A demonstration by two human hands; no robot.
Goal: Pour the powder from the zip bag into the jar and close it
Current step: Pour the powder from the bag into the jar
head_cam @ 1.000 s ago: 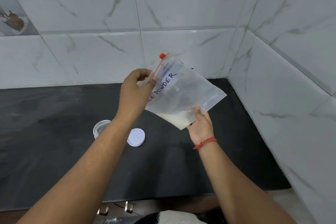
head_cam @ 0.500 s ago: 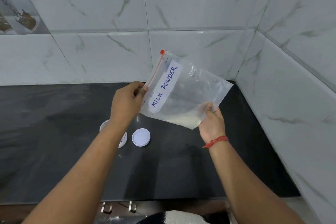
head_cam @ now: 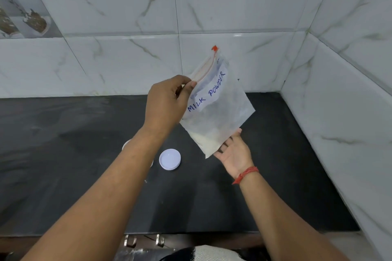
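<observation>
Above the dark tabletop (head_cam: 63, 176), near the tiled corner, I have the zip bag (head_cam: 218, 110) up in the air, tilted, with its orange-striped zip edge toward my left hand (head_cam: 167, 104) and the powder (head_cam: 204, 140) heaped in the lowest corner. The jar (head_cam: 126, 144) stands on the tabletop below, mostly hidden behind my left forearm, so I see only a sliver of its rim; its white lid (head_cam: 170, 159) lies just beside it, separate, which means the jar is open and waiting.

What worries me most is aim. The bag's mouth is wide and floppy while the jar's opening looks small, and my own arm covers it, so if I tip without first clearing my view the powder could land on the tabletop. I cannot tell whether the zip is fully open; if it is only partly parted, the powder may hang up and then come out in a rush. Fine powder also clings to the film, so some is likely to stay behind unless I tap it down. The bag is well off to the right of the jar, so it has to travel before I pour.

My left hand pinches the zip edge, fingers curled over the top of the bag. My right hand (head_cam: 233, 152) is spread, palm up, fingers straight, cradling the bag's lower corner from beneath without gripping it.
</observation>
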